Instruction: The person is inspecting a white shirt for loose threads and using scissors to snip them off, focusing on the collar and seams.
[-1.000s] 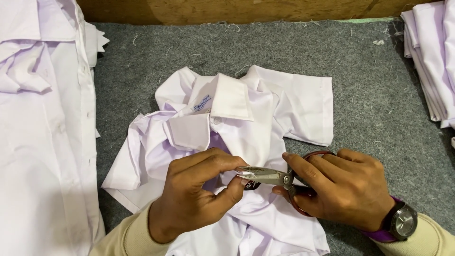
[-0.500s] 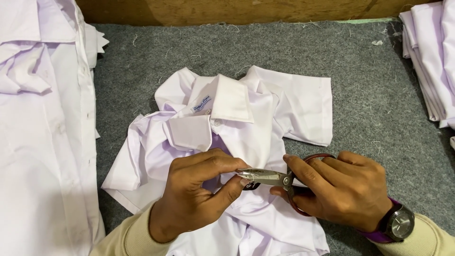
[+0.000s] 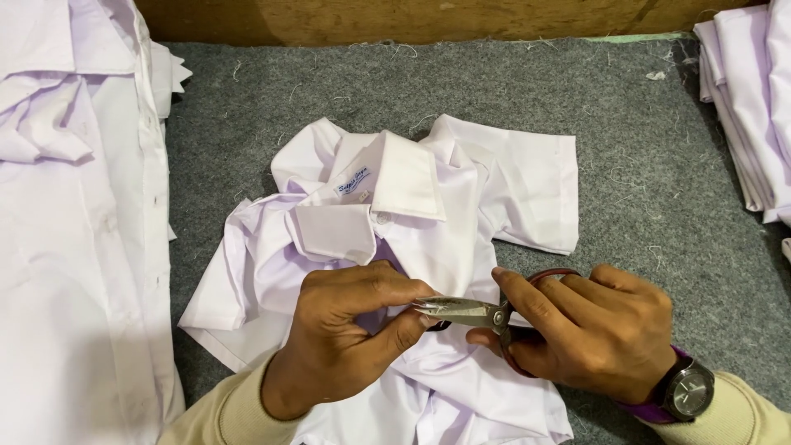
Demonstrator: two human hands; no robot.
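A small white shirt [image 3: 395,247] lies crumpled at the middle of a grey felt mat [image 3: 643,189], collar up, with a small label inside the neck. One short sleeve spreads flat to the right; the body is bunched and folded toward the near edge.

The left hand [image 3: 346,338] rests on the shirt front below the collar. Its fingers are curled and drawn together, thumb and forefinger pinching the cloth right at the tips of the scissors [image 3: 474,313]. Whether a loose thread is in the pinch cannot be told.

The right hand [image 3: 585,330] grips the scissors by the dark red handles, fingers wrapped closely round them, forefinger laid along the pivot. The blades lie level, pointing left, nearly closed, their tips touching the left thumb and the pinched cloth. A watch [image 3: 688,391] sits on the right wrist.

At the left edge lies a larger white shirt [image 3: 82,247], buttoned front up, just beside the small one. A stack of folded white cloth [image 3: 750,107] occupies the far right corner, well apart. A wooden board [image 3: 395,21] bounds the mat's far side. Bare mat shows right of the sleeve and beyond the collar.
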